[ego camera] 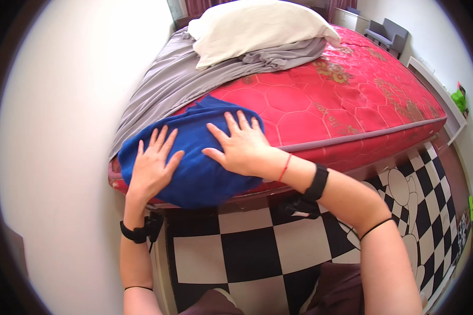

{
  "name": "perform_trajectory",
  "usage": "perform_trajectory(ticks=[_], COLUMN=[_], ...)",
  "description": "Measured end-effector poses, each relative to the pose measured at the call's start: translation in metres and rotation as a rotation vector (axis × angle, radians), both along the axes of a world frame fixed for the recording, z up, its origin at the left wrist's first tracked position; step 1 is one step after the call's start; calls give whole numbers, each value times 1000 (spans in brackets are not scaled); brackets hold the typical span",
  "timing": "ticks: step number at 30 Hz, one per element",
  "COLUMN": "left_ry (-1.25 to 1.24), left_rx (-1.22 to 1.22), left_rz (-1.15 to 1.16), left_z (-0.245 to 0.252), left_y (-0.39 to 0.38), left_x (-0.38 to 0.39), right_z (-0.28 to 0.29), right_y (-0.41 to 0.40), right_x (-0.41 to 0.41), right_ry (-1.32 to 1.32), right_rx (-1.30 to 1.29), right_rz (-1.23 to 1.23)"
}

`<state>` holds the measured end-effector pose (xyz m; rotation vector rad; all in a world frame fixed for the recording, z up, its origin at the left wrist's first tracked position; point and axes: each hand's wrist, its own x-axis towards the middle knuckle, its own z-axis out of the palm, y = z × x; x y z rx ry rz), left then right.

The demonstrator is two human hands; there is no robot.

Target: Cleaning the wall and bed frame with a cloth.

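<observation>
A blue cloth (197, 173) lies over the near left corner of a red quilted mattress (303, 106), and its lower edge hangs down the side. My left hand (151, 165) rests palm down on the cloth's left part, fingers spread. On its right part lies my right hand (238, 145), flat, also with fingers apart. Neither hand grips anything. A grey sheet (161, 86) is pulled back and bunched on the mattress beyond the cloth. On the sheet sits a cream pillow or folded bedding (256, 29).
A white wall (63, 118) runs close along the left of the bed. Below the mattress spreads a black-and-white checkered mat (248, 248). A grey chair (388, 35) stands at the far right, near a white shelf or ledge (437, 90) with a green item (459, 100).
</observation>
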<state>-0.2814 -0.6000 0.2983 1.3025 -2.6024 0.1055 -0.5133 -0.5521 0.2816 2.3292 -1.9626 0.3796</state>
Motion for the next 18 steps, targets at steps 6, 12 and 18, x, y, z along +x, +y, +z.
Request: perform_trajectory(ticks=[6, 12, 18], left_ry=[-18, -43, -101], left_rx=[135, 197, 212], left_rz=[-154, -335, -440], left_z=[-1, -6, -8], left_y=[6, 29, 58], left_x=[-103, -233, -353], right_z=[16, 23, 20], right_y=[43, 95, 144], right_x=[-108, -229, -337], right_ry=[84, 43, 100], right_rx=[171, 319, 352], right_rz=[-76, -248, -440])
